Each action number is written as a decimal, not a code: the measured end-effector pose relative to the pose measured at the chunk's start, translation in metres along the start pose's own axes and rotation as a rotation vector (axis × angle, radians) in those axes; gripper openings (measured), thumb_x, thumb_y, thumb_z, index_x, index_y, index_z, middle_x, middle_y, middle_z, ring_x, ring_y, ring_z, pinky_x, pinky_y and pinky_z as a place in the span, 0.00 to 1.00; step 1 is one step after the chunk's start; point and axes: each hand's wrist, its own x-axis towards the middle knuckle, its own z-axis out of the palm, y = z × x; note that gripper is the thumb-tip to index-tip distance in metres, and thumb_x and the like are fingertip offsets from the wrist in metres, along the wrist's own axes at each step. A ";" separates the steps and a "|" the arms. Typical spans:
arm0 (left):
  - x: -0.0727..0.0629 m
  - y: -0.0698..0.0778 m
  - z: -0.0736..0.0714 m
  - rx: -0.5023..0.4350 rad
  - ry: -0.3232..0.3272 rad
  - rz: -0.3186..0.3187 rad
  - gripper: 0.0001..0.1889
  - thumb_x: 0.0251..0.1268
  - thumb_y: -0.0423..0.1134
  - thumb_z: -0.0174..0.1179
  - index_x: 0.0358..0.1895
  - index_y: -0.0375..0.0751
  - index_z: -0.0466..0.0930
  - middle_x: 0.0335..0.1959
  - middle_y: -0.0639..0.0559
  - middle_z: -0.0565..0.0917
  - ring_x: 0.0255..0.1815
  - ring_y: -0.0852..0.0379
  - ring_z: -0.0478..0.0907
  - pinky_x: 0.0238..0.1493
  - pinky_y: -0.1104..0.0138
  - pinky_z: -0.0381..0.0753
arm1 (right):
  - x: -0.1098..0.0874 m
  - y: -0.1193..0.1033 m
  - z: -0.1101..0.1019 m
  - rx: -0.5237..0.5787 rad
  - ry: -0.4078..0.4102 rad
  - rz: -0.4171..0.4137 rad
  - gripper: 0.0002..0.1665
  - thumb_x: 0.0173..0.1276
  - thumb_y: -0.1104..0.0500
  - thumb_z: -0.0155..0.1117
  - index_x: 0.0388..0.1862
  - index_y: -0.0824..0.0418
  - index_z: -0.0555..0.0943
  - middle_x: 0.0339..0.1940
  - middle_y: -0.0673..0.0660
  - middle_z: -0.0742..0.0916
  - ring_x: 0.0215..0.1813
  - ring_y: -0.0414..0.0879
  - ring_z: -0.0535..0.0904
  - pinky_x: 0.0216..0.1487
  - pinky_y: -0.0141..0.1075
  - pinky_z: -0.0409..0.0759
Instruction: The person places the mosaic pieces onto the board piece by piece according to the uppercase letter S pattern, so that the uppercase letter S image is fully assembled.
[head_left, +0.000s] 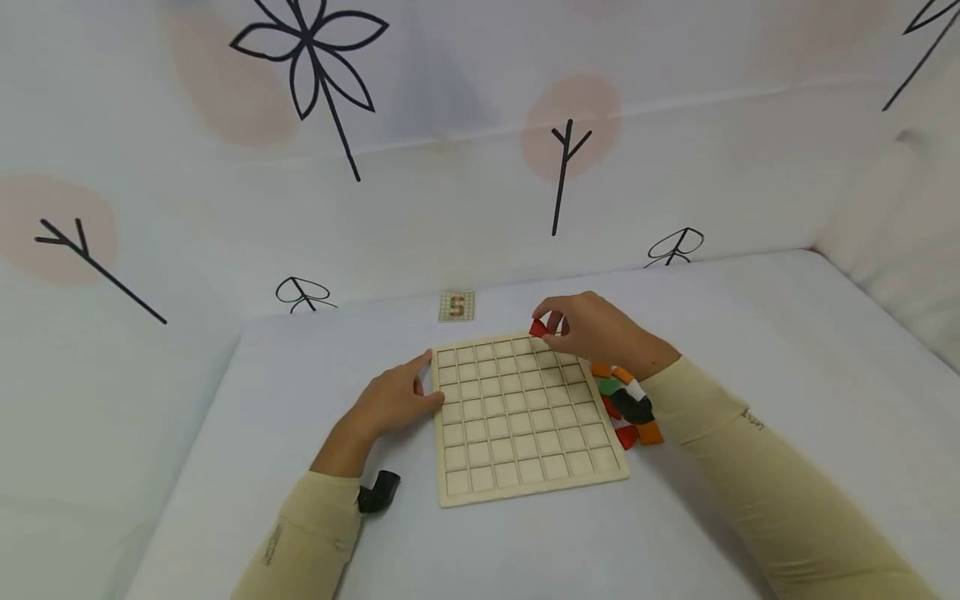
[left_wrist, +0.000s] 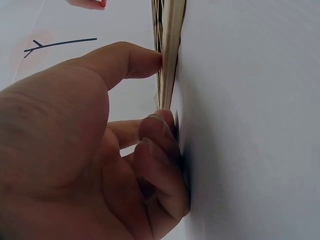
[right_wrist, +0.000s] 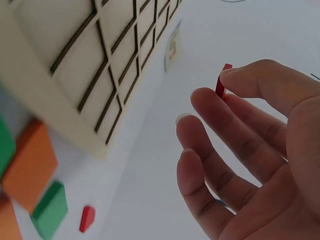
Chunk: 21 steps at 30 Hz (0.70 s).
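A pale wooden board (head_left: 525, 417) with a grid of square recesses lies flat on the white surface. My left hand (head_left: 393, 398) is at its left side, thumb and index finger spread along the edge; in the left wrist view the thumb tip touches the board's rim (left_wrist: 172, 45). Over the far edge of the board, my right hand (head_left: 600, 329) pinches a small red tile (head_left: 537, 328) between thumb and fingertips. From the right wrist, that red tile (right_wrist: 220, 86) appears thin and edge-on, the other fingers loosely bent below it.
Loose orange, green, red and white pieces, among them an orange tile (head_left: 649, 433), lie along the board's right side, partly under the right forearm. A small gridded card (head_left: 457, 306) with a coloured figure lies behind the board. Patterned cloth (head_left: 450, 192) rises at the back.
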 end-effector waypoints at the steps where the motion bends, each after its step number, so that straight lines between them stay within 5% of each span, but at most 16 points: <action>1: 0.000 0.000 0.000 0.000 0.000 -0.001 0.43 0.64 0.52 0.65 0.80 0.52 0.56 0.30 0.53 0.76 0.26 0.57 0.69 0.28 0.65 0.67 | 0.001 -0.001 0.002 0.009 -0.004 -0.003 0.20 0.66 0.59 0.69 0.57 0.58 0.81 0.41 0.53 0.88 0.37 0.44 0.82 0.40 0.37 0.82; 21: -0.001 0.001 0.004 0.036 0.017 0.009 0.42 0.65 0.52 0.64 0.79 0.49 0.56 0.29 0.53 0.76 0.25 0.57 0.69 0.27 0.65 0.66 | 0.000 0.005 0.030 0.024 -0.100 -0.090 0.14 0.66 0.63 0.67 0.51 0.60 0.83 0.33 0.52 0.87 0.35 0.41 0.79 0.39 0.35 0.79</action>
